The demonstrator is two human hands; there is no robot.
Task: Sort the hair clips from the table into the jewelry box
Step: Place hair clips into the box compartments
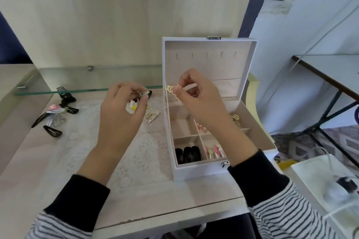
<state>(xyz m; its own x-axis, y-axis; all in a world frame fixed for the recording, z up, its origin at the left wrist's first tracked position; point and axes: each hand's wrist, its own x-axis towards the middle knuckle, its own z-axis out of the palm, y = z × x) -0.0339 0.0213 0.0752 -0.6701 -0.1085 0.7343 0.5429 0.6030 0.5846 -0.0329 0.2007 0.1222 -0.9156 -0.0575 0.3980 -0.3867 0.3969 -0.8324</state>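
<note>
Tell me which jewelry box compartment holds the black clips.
The front-left compartment, nearest the person, holds the black clips; its right neighbour has pink clips, the far-right one gold clips.

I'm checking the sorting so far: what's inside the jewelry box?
Visible: black clips front left, pink-and-white clips beside them, gold clips at the back right. The right forearm hides the compartments under it.

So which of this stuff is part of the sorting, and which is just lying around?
Part of the job: jewelry box, gold clip pinched by the right hand, bunch of clips in the left hand, loose clips on the table, black clips already in the box.
Just lying about: glass shelf, lace mat, white bag.
</note>
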